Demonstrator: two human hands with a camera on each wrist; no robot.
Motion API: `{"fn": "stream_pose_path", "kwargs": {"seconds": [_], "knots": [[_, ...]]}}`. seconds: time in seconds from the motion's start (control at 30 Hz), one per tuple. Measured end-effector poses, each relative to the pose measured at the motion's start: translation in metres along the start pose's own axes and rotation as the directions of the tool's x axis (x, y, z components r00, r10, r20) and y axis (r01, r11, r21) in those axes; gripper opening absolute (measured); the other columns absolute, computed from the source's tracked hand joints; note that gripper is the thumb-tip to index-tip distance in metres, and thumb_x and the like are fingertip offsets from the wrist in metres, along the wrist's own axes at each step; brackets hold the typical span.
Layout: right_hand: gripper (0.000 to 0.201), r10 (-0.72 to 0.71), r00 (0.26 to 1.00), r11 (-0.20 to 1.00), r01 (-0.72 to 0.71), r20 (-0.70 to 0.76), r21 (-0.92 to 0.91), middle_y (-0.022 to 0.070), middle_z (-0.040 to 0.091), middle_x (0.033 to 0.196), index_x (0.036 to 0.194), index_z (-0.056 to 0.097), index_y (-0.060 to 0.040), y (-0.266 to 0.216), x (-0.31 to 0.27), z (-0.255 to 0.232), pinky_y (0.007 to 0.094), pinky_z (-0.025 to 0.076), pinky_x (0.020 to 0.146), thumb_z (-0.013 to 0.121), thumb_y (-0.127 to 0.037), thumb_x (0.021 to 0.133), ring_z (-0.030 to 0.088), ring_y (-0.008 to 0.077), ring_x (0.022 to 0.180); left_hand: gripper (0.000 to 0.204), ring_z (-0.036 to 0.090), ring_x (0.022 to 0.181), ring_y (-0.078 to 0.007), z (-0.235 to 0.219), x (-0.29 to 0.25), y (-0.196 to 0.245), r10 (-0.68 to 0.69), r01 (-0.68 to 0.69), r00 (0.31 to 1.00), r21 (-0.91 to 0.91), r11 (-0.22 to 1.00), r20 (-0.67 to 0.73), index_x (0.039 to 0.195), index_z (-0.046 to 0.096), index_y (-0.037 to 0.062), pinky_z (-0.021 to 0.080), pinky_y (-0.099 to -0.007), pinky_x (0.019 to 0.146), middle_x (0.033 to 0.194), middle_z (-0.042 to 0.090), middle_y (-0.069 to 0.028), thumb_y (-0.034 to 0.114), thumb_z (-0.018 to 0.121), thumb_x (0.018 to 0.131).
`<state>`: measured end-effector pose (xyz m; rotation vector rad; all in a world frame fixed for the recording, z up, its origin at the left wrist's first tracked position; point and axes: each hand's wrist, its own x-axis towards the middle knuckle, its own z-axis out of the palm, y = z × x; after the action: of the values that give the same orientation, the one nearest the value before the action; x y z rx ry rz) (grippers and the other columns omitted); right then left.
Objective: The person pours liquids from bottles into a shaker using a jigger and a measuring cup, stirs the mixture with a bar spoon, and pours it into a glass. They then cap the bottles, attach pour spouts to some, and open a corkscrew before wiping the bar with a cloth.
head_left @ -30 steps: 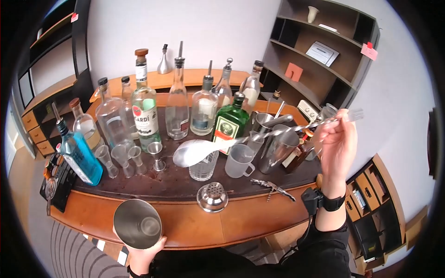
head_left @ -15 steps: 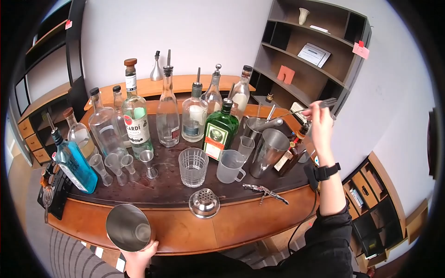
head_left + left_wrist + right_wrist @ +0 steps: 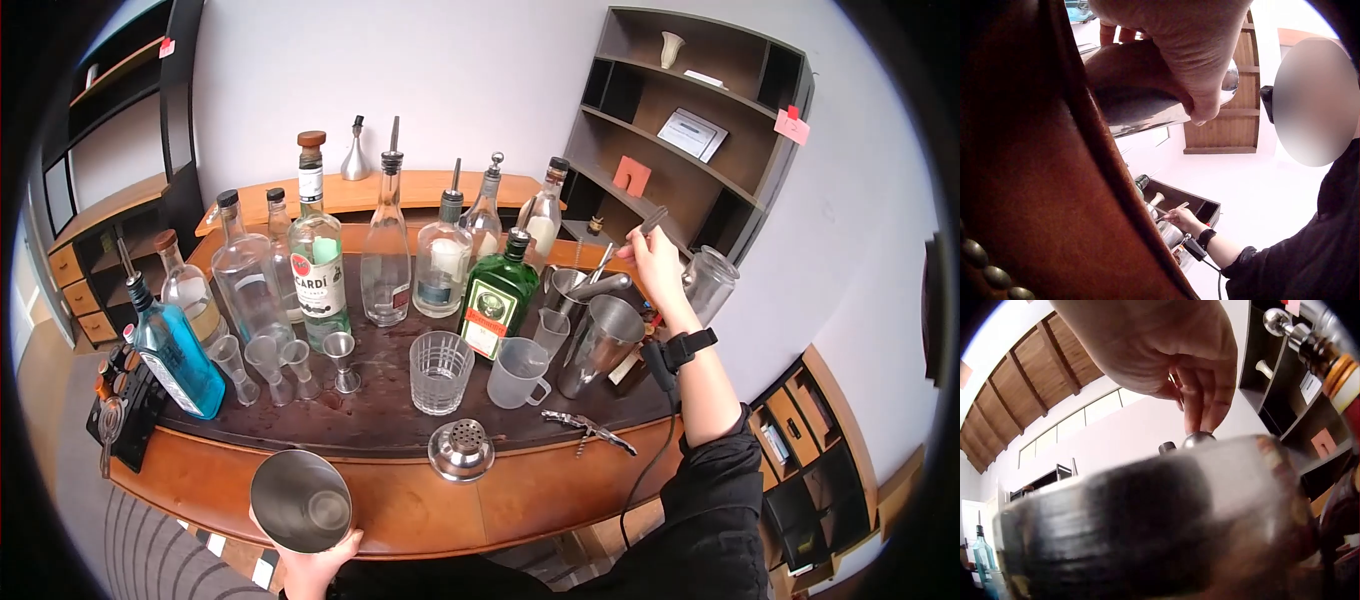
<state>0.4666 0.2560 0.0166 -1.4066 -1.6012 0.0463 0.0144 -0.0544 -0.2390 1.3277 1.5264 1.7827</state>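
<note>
My left hand [image 3: 320, 567] holds a metal shaker tin [image 3: 301, 500] by its side, mouth tilted up, at the bar's front edge. In the left wrist view, the thumb lies along the tin [image 3: 1141, 106]. My right hand [image 3: 657, 265] pinches the upper end of a metal bar spoon [image 3: 652, 220], above the tools behind the large upright shaker tin [image 3: 603, 340]. The spoon's lower part is hidden. In the right wrist view, the fingers of the hand [image 3: 1191, 369] point down behind the large tin's blurred rim [image 3: 1147, 512].
Several bottles, including a green one [image 3: 497, 300] and a blue one [image 3: 180, 355], stand behind several jiggers [image 3: 341, 362]. A cut glass [image 3: 441, 375], a plastic jug [image 3: 517, 373], a strainer top [image 3: 461, 450] and a corkscrew [image 3: 588, 428] are nearer the front.
My right hand has moved left and down, over the tools, and the spoon, earlier stretched across the bar towards the camera, has swung away. The left hand still holds its tin.
</note>
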Motion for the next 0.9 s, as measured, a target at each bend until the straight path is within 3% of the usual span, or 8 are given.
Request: {"fn": "stream_pose_path", "kwargs": {"seconds": [0.37,0.57,0.6,0.63,0.7,0.77,0.83,0.9], "knots": [[0.026,0.136,0.968,0.958,-0.183,0.213,0.222,0.0117,0.067,0.083,0.107,0.054,0.0052,0.037,0.017,0.006,0.0296,0.055,0.062,0.05,-0.02,0.099,0.067,0.0168,0.068,0.118,0.047,0.124,-0.0287,-0.004,0.001,0.008,-0.096,0.093,0.995,0.094,0.991,0.035,0.141,0.016,0.006,0.039,-0.0458,0.103,0.136,0.04,-0.0163,0.032,0.094,0.056],[0.058,0.19,0.953,0.94,-0.246,0.235,0.236,0.0146,0.064,0.106,0.133,0.038,0.0098,0.039,0.007,-0.008,0.0273,0.051,0.078,0.058,-0.029,0.096,0.063,0.0174,0.093,0.117,0.047,0.123,-0.0281,-0.004,0.003,0.007,-0.051,0.041,0.997,0.17,0.985,0.057,0.139,0.017,0.0058,0.04,-0.0451,0.102,0.135,0.039,-0.0159,0.034,0.094,0.056],[0.078,0.191,0.924,0.916,-0.289,0.332,0.278,0.0156,0.061,0.114,0.144,0.023,0.0128,0.039,0.011,-0.016,0.0302,0.05,0.084,0.062,-0.032,0.094,0.061,0.0183,0.099,0.115,0.047,0.123,-0.0278,-0.002,0.005,0.01,-0.044,0.037,0.998,0.124,0.992,0.055,0.139,0.017,0.0058,0.04,-0.0449,0.101,0.135,0.039,-0.016,0.033,0.094,0.057],[0.089,0.219,0.945,0.891,-0.296,0.244,0.346,0.0192,0.054,0.127,0.148,0.013,0.0128,0.042,0.004,-0.018,0.0328,0.044,0.098,0.065,-0.033,0.091,0.055,0.0222,0.115,0.114,0.047,0.123,-0.0276,-0.001,0.006,0.012,-0.037,0.032,0.998,0.078,0.996,0.056,0.138,0.017,0.0057,0.041,-0.0447,0.101,0.134,0.039,-0.0162,0.033,0.094,0.058],[0.091,0.23,0.963,0.85,-0.268,0.139,0.453,0.0239,0.045,0.139,0.148,0.013,0.0126,0.029,-0.008,-0.026,0.0351,0.035,0.109,0.066,-0.033,0.09,0.046,0.0259,0.13,0.109,0.051,0.118,-0.0261,0.002,0.009,0.018,0.02,-0.029,0.997,0.12,0.992,0.075,0.136,0.018,0.0053,0.044,-0.0425,0.098,0.132,0.042,-0.016,0.028,0.093,0.061],[0.083,0.187,0.982,0.883,-0.168,-0.001,0.437,0.0257,0.038,0.145,0.15,0.015,0.0076,0.007,-0.025,-0.034,0.0378,0.029,0.114,0.062,-0.028,0.093,0.039,0.0275,0.137,0.071,0.055,0.105,-0.0175,0.012,0.012,0.034,0.086,-0.089,0.995,-0.063,0.994,-0.06,0.12,0.053,-0.0027,0.047,-0.0309,0.092,0.115,0.058,-0.0086,0.016,0.089,0.062],[0.067,-0.011,0.993,0.931,0.053,-0.117,0.362,0.0201,0.035,0.15,0.15,0.024,0.0032,-0.046,-0.061,-0.034,0.0382,0.026,0.116,0.055,-0.024,0.098,0.034,0.0267,0.14,0.069,0.055,0.105,-0.0175,0.011,0.014,0.047,0.01,-0.013,0.999,-0.062,0.998,-0.04,0.118,0.054,-0.0026,0.046,-0.0305,0.093,0.115,0.058,-0.0091,0.015,0.089,0.061],[0.053,-0.213,0.97,0.913,0.24,-0.116,0.331,0.0182,0.044,0.144,0.146,0.035,0.0007,-0.076,-0.089,-0.031,0.0381,0.032,0.113,0.052,-0.013,0.097,0.041,0.0263,0.136,0.083,0.06,0.098,-0.0178,0.008,0.018,0.047,-0.016,0.018,0.999,-0.053,0.998,0.045,0.128,0.035,-0.001,0.053,-0.032,0.084,0.112,0.057,-0.0112,0.008,0.087,0.064]]}}
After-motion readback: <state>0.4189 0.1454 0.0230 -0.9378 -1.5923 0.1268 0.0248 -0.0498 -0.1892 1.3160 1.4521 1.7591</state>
